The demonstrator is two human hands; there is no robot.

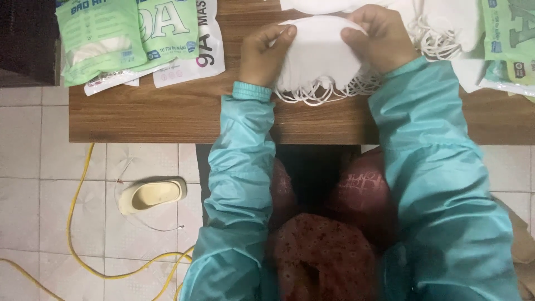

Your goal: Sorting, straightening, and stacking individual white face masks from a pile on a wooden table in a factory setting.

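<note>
Both hands are up at the top middle of the frame, clamped on a thick stack of white fabric face masks [319,53] that rests on the brown wood-grain table [167,114]. The left hand [263,53] grips the stack's left end, thumb pressed onto the top sheet, fingers curled underneath. The right hand [382,39] pinches the right end the same way, thumb on top and fingers closed around the edge. White elastic ear loops [323,92] spill out from under the stack toward the table's near edge, tangled together. Teal jacket sleeves [429,167] run down from both wrists to the bottom of the frame. In the upper left lie several flat green-and-white plastic packages [120,39], overlapping one another on the tabletop. More loose white masks with loops [446,28] sit heaped at the upper right, just beside the right hand, and another green package [510,39] lies at the far right edge. Below the table, on the pale tiled floor [33,184], 1 cream-coloured slipper [153,195] lies at lower left, with a yellow cable [78,223] curving past it.
</note>
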